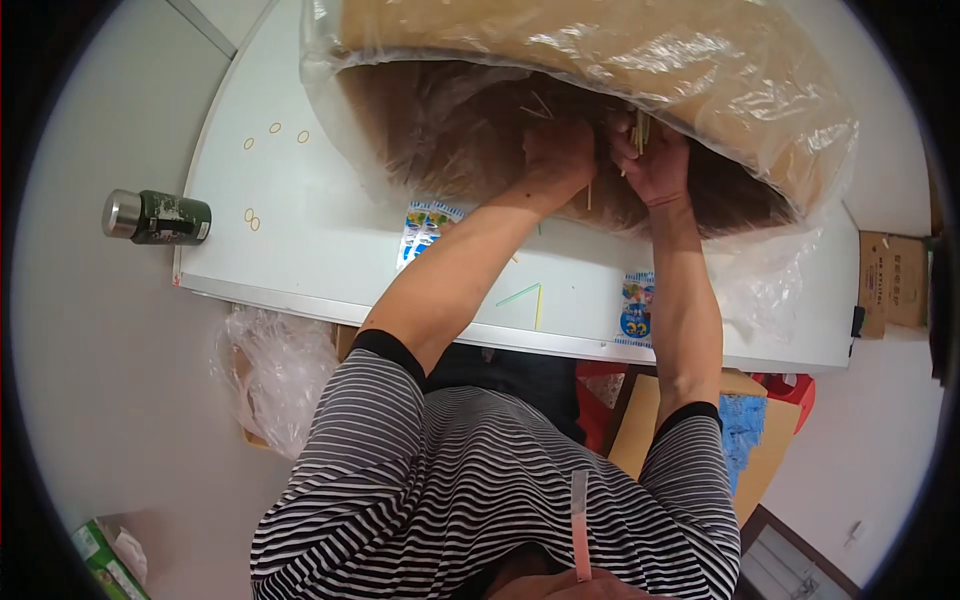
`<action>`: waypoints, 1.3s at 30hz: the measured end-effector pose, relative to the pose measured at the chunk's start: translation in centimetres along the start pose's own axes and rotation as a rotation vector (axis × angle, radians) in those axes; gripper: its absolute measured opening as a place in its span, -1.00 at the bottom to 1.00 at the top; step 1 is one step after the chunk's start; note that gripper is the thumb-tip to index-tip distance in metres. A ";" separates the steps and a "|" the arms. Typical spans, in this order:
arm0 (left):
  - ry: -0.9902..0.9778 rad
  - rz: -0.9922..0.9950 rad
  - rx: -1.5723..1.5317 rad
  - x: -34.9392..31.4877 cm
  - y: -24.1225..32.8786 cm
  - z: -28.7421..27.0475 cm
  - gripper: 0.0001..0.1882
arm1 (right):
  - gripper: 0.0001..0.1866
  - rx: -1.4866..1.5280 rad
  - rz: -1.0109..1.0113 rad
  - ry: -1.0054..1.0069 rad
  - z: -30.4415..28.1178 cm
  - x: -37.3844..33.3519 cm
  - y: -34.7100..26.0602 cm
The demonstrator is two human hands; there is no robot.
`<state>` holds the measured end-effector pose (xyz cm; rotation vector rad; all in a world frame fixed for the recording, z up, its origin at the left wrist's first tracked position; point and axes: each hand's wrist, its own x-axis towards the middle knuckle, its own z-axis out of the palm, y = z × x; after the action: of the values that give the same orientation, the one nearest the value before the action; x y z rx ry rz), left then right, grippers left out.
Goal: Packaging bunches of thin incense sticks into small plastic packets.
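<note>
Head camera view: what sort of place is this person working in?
Probably a small packing or sorting workroom: a white table bears a big plastic-draped cardboard box and small blue packets, and the right hand holds thin sticks.

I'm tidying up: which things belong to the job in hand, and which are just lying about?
Probably the job:
- sticks, bunched in the right hand
- wrapped carton, left hand inside
- yellow rings and packets, perhaps

Probably lying about:
- flask
- green pack
- clear bag
</note>
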<state>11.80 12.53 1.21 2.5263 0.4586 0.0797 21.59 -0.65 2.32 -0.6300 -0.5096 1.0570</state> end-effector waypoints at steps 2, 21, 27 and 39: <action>-0.022 -0.078 0.054 0.3 1.0 -0.2 -0.75 | -0.71 0.015 -0.045 0.033 0.7 -0.5 -0.1; -0.056 0.012 -0.791 -2.9 -1.9 -2.2 -0.81 | -0.64 -0.386 0.065 0.813 5.2 -2.2 4.3; 0.162 0.093 -0.734 -4.1 -2.8 -0.6 -0.81 | -0.71 -0.736 -0.289 0.679 4.4 0.8 8.0; 0.153 -0.474 -2.217 -4.8 0.1 1.3 -0.45 | -0.74 0.107 -0.226 0.613 6.4 2.0 6.9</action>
<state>7.54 10.15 0.33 0.2296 0.4913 0.3426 13.85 5.08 2.29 -0.7416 0.0128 0.6259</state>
